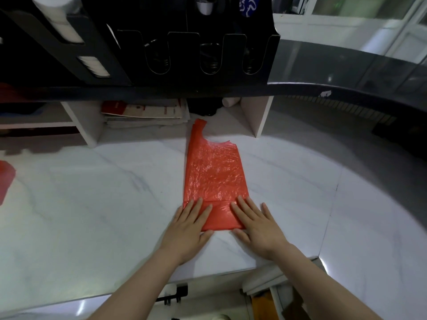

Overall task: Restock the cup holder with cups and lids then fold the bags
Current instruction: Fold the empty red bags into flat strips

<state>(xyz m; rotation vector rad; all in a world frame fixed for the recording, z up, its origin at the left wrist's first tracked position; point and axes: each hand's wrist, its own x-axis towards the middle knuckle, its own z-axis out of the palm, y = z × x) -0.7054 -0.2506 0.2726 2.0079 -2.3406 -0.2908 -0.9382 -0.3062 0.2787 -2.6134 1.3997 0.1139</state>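
Red plastic bag (213, 179) lying flat on the white marble counter (92, 192), lengthwise away from the person, its near end turned up into a first narrow fold. Left hand (188, 227) and right hand (255, 224) both lie palm-down with fingers spread and flat, gripping nothing; each presses one side of the folded band, and the thumbs rest at the near crease. To do this step well, the palms should probably sweep outward from the middle toward the bag's side edges, driving out trapped air so the crease sets sharply, and the fold line should be kept square to the long edges so that later folds stack evenly. Thin film of this kind is likely to spring back, so one hand should hold the band down while the other takes up the next turn. The bag is translucent, finely crinkled and glossy under the light, already narrowed lengthwise; one handle strap (198, 129) reaches toward the white shelf divider (261, 116) at the far end. Black cup holder (201, 51) stands on the ledge above, with white cups (61, 26) visible in its left slot. A second red piece (5, 179) shows at the counter's left edge, well apart
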